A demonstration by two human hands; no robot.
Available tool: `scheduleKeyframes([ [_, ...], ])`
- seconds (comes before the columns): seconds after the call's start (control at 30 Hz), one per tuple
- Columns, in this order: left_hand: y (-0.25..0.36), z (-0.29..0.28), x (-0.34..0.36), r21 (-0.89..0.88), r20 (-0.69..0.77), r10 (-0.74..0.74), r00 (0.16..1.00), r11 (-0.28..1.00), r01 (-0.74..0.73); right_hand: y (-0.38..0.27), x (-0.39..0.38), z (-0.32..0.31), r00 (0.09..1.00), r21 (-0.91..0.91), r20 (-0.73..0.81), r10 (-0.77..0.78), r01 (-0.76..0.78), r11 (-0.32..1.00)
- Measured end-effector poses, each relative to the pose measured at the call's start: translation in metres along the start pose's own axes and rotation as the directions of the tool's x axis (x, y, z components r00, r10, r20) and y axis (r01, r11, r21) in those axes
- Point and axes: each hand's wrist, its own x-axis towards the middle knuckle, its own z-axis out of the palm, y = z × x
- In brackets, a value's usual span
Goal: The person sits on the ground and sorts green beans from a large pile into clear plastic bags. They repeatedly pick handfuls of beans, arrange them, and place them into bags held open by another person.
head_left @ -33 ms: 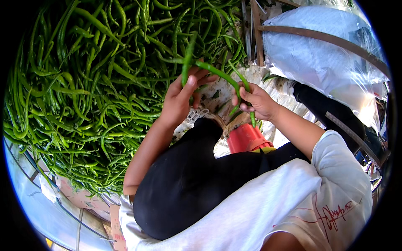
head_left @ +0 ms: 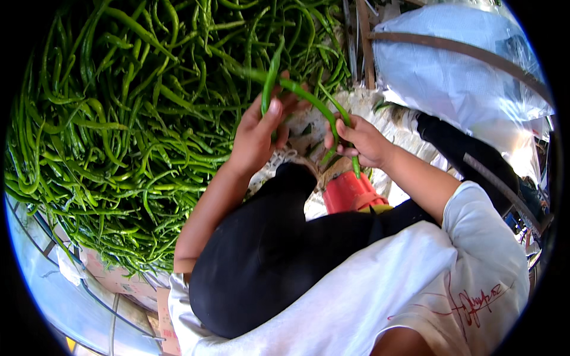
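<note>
My left hand (head_left: 256, 133) is closed on a long green chili pepper (head_left: 273, 74) that stands up past the thumb, its lower end hidden by the hand. My right hand (head_left: 365, 142) pinches several slender green chilies between thumb and fingers. One curved chili (head_left: 317, 104) reaches from that hand across toward my left fingers, where motion blurs its far end. A thinner chili (head_left: 333, 102) sticks up beside it. A large heap of green chilies (head_left: 148, 148) spreads left of and beyond my left hand.
A red plastic container (head_left: 344, 194) stands below my right hand, by my bent black-clad leg (head_left: 255, 255). White sheeting (head_left: 386, 133) lies beneath. At far right are a white woven sack (head_left: 439, 65) and a brown metal bar (head_left: 469, 53). Cardboard (head_left: 168, 323) shows at lower left.
The chili in my left hand leans more to the right. My right hand and its chilies have shifted slightly left. The curved chili's far end has moved left and up.
</note>
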Motion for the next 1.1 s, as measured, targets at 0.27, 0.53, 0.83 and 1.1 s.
scheduleKeyframes([
  [0.27, 0.002, -0.005, 0.009, -0.171, -0.069, 0.126, 0.99, 0.976, -0.137, 0.006, 0.012, 0.027, 0.992, -0.179, 0.109, -0.066, 0.085, 0.98],
  [0.53, 0.027, -0.019, 0.0, -0.171, -0.17, 0.14, 0.975, 0.971, -0.169, -0.082, 0.125, -0.058, 0.532, -0.942, -0.289, -0.796, -0.013, 0.334],
  [0.83, 0.025, -0.027, 0.003, 0.054, -0.246, 0.044, 0.968, 0.998, -0.032, -0.067, 0.15, -0.05, 0.674, -0.82, -0.438, -0.595, -0.027, 0.572],
  [1.1, 0.046, 0.003, -0.003, 0.425, -0.105, 0.236, 0.966, 0.889, -0.171, -0.068, 0.007, -0.027, 0.446, -0.913, -0.376, -0.812, -0.03, 0.406],
])
